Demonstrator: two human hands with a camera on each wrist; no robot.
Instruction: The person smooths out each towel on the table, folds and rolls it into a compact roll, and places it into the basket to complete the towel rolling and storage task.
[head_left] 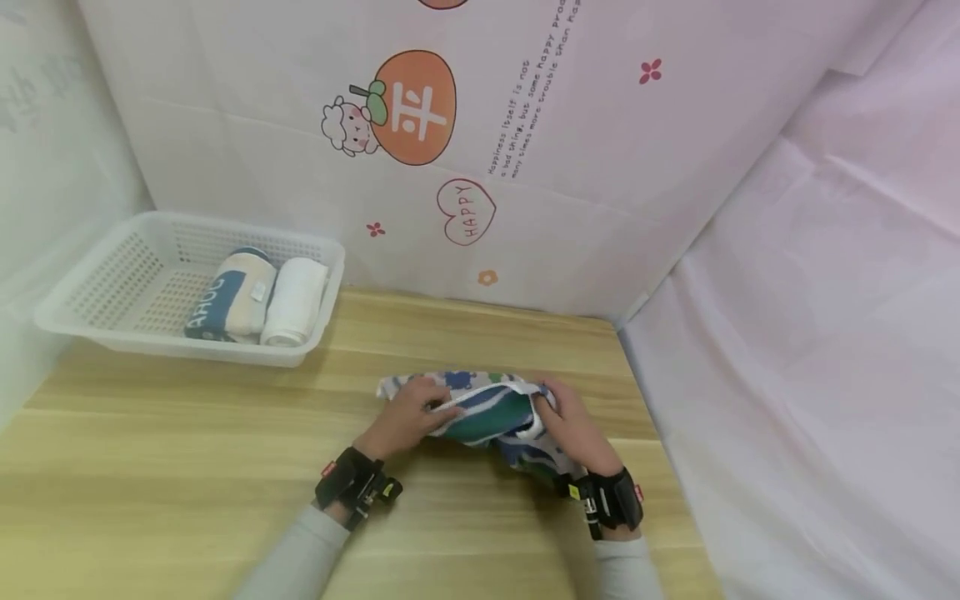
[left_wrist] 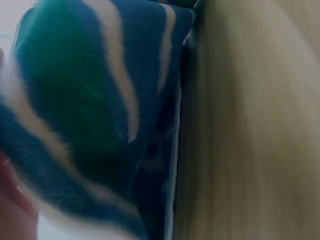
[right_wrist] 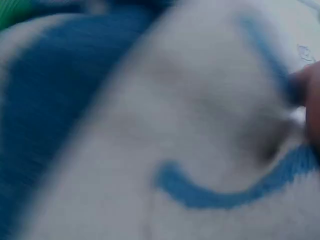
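Note:
A patterned towel (head_left: pixel 491 418) in blue, green and white is bunched up over the wooden table in the head view. My left hand (head_left: pixel 405 419) pinches its left part between thumb and fingers. At the towel's right end, my right hand (head_left: pixel 576 427) grips an edge, with part of the cloth hanging below it. Wavy green and blue bands of the towel (left_wrist: pixel 70 95) fill much of the left wrist view, where only a sliver of the hand shows. The right wrist view is blurred, with the towel (right_wrist: pixel 120 135) close up and a fingertip at the right edge.
A white plastic basket (head_left: pixel 187 353) stands at the table's back left. Inside it lie a rolled blue and beige towel (head_left: pixel 238 292) and a rolled white towel (head_left: pixel 296 298). Behind the table (head_left: pixel 225 467) rises a printed cloth wall (head_left: pixel 585 217); white sheeting (head_left: pixel 810 375) hangs along the right.

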